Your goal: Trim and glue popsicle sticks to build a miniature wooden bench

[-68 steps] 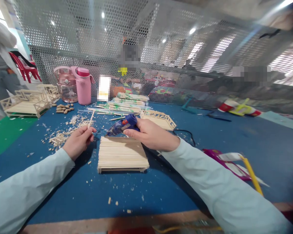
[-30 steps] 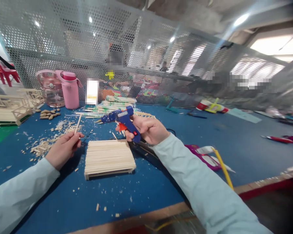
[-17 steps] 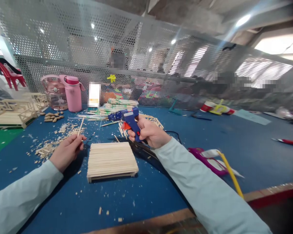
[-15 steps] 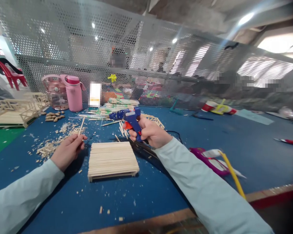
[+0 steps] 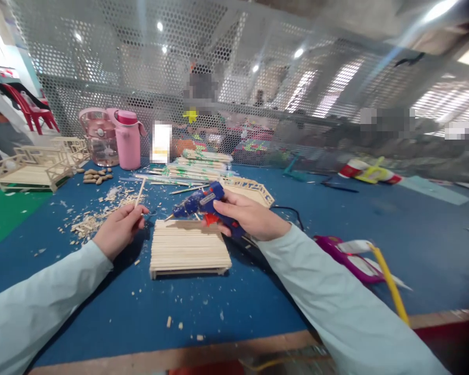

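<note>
My right hand (image 5: 244,214) grips a blue hot glue gun (image 5: 209,202) with a red trigger. Its nozzle points left and down, close above the far left edge of a small platform of wooden sticks (image 5: 189,247); I cannot tell whether it touches. The platform sits on the blue tabletop, its sticks laid side by side on short legs. Left of it, my left hand (image 5: 121,229) pinches a thin wooden stick (image 5: 140,192), which stands upright and slightly tilted from the fingers.
Wood scraps (image 5: 89,221), peanuts (image 5: 97,176) and a pink bottle (image 5: 128,143) lie or stand at the left. Bundled sticks (image 5: 203,165) are behind. Purple scissors (image 5: 346,258) lie on the right. Stick-built furniture models (image 5: 33,169) stand far left, before a perforated metal screen (image 5: 140,67).
The glue gun has come down and left, its nozzle now tipped toward the platform's far edge. My left hand still holds the stick. The view has shifted slightly.
</note>
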`<state>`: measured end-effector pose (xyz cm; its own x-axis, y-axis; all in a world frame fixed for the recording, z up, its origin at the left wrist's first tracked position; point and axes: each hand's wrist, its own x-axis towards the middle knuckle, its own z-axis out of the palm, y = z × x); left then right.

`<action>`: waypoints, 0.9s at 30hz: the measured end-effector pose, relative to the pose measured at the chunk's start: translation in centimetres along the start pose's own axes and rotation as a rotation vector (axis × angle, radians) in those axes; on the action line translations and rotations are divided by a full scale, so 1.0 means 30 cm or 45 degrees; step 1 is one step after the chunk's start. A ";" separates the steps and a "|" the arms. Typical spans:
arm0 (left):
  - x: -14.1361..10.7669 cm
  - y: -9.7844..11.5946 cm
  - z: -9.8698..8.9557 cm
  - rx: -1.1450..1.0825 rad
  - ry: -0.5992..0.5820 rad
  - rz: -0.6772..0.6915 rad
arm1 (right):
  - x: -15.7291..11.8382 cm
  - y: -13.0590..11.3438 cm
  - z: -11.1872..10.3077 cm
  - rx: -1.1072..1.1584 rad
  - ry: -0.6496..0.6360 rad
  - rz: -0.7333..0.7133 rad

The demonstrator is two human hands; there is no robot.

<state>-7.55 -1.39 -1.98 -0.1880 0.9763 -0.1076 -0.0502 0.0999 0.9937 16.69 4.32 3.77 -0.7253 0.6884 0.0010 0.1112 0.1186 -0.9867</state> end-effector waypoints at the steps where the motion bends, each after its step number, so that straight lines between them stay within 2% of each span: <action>1: 0.000 -0.001 -0.001 0.000 0.000 -0.004 | 0.003 0.003 0.000 0.064 -0.019 0.031; 7: 0.000 -0.007 -0.006 -0.024 -0.021 -0.007 | 0.018 0.006 -0.010 0.360 -0.089 0.131; 14: -0.002 -0.006 -0.005 0.003 -0.014 -0.008 | 0.005 0.006 -0.018 0.430 -0.185 0.014; 17: -0.001 -0.008 -0.006 -0.005 -0.015 -0.009 | 0.010 0.011 -0.018 0.416 -0.141 0.003; 22: 0.002 -0.010 -0.006 -0.003 0.003 0.005 | 0.028 0.023 -0.009 0.460 -0.033 -0.137; 27: -0.017 -0.002 -0.016 0.063 0.092 0.073 | 0.034 0.035 0.023 0.601 0.072 -0.259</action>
<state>-7.91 -1.98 -2.00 -0.2595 0.9644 -0.0504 0.0111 0.0552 0.9984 15.61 4.65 2.62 -0.6611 0.7242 0.1963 -0.3561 -0.0726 -0.9316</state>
